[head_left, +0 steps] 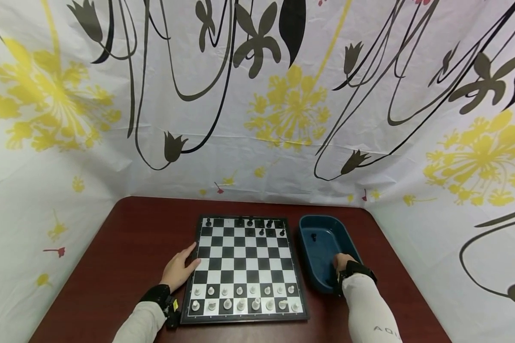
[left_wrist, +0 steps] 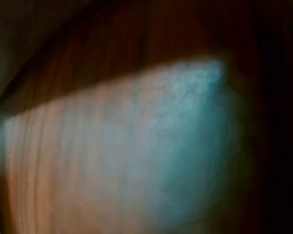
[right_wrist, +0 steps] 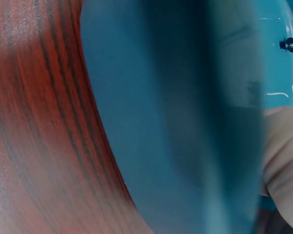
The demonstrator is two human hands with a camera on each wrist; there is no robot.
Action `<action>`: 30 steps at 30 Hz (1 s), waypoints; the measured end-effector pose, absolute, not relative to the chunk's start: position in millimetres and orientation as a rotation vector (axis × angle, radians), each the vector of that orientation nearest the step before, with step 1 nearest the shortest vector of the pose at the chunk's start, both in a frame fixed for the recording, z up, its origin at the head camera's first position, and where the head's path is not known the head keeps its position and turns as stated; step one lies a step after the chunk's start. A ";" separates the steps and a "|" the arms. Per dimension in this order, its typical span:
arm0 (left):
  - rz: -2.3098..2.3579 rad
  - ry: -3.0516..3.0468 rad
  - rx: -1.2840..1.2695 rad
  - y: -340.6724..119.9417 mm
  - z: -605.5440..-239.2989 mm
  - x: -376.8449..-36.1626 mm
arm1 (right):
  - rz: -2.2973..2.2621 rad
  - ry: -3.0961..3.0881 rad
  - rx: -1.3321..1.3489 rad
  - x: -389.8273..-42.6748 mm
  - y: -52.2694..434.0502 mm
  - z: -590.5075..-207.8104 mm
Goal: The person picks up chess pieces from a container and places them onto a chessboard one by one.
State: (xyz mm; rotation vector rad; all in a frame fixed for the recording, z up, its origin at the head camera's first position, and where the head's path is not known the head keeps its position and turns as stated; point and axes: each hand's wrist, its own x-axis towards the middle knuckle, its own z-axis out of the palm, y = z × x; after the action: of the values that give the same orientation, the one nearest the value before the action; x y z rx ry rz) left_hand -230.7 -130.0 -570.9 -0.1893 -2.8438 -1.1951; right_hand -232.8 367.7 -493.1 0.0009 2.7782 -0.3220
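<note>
Head view: a chessboard (head_left: 244, 269) lies on a dark red wood-grain bench (head_left: 128, 247), with a blue oval tray (head_left: 347, 238) just beside its right edge. The left hand (head_left: 179, 270) rests flat on the bench at the board's left edge, fingers straight and relaxed, fingertips touching the board's rim; its grip is wide and holds nothing. The right hand (head_left: 342, 262) reaches down into the near end of the tray; its fingers are hidden behind the wrist and tray wall, so its grip cannot be told. One black pawn (head_left: 314, 236) stands alone on the tray floor, toward the far end, well apart from the right hand. White pieces (head_left: 240, 297) fill the two nearest rows of the board; a few black pieces (head_left: 262, 226) stand in the two farthest rows. A floral-printed cloth (head_left: 257, 95) encloses the bench at the back and sides. Right wrist view: the tray's blue wall (right_wrist: 151, 122) against the bench, the black pawn (right_wrist: 288, 45) at the upper right, part of the hand (right_wrist: 283, 161) at the right edge. The left wrist view is blurred, showing only wood grain.
</note>
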 end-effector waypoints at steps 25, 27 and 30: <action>-1.142 -2.835 -0.172 -127.7 -571.7 -228.6 | -0.491 2.837 -0.002 -252.8 380.0 -480.2; -1.151 -2.843 -0.163 -127.8 -571.4 -229.1 | -0.510 2.834 -0.007 -258.0 382.5 -476.0; -1.160 -2.852 -0.165 -128.3 -571.2 -230.1 | -0.536 2.853 -0.019 -266.9 385.1 -467.3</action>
State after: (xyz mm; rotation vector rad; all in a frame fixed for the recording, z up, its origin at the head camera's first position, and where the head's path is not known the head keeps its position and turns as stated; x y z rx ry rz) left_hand -230.1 -128.3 -571.2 -0.1653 -2.8521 -1.1602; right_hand -266.9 385.1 -467.3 -0.0190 2.8532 -0.5356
